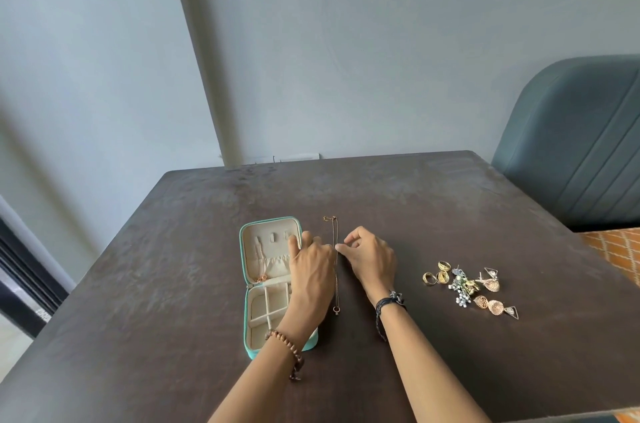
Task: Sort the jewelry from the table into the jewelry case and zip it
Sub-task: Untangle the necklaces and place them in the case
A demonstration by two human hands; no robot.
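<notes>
A teal jewelry case (pixel 248 318) lies open on the dark table (pixel 450 214), its cream lid half further from me. One thin chain (pixel 261 270) hangs inside the lid. A second thin necklace (pixel 335 232) lies stretched on the table just right of the case, with a small pendant at its near end. My left hand (pixel 311 266) reaches over the case's right edge, fingers curled at the necklace's middle. My right hand (pixel 372 258) pinches the same chain from the right. A pile of gold rings (pixel 437 275) and earrings (pixel 485 287) lies further right.
A grey-blue padded chair (pixel 575 145) stands at the table's far right corner. A grey wall runs behind the table's far edge. An orange patterned surface (pixel 616 249) shows past the right edge.
</notes>
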